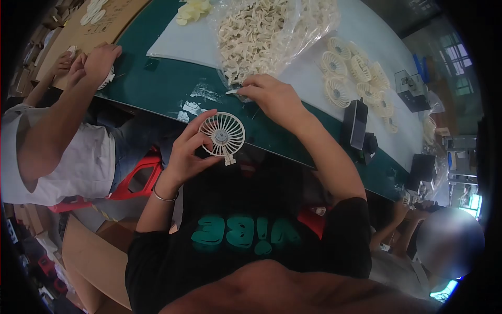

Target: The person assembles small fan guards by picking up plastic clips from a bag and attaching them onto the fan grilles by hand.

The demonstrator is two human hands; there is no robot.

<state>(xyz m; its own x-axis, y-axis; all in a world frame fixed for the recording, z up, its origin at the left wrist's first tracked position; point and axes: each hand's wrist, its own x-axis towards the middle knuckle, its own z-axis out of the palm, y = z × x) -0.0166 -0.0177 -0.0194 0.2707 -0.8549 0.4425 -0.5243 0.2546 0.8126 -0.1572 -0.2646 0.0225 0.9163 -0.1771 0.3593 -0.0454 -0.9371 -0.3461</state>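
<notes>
A round white fan cage (223,134) with thin radial ribs, a grey hub and a short stem is gripped by my left hand (191,149) in front of my chest. Farther forward, over the green table edge, my right hand (272,100) pinches a small white curved piece (232,92). That hand is beside the mouth of a clear plastic bag (293,44), which holds a heap of small cream-coloured curved pieces (251,39).
Several fan cages (361,68) lie on the white sheet at the right, near a black device (355,124). Yellowish parts (193,10) lie at the top. Co-workers sit at the left (63,152) and lower right. A cardboard box (94,261) stands at lower left.
</notes>
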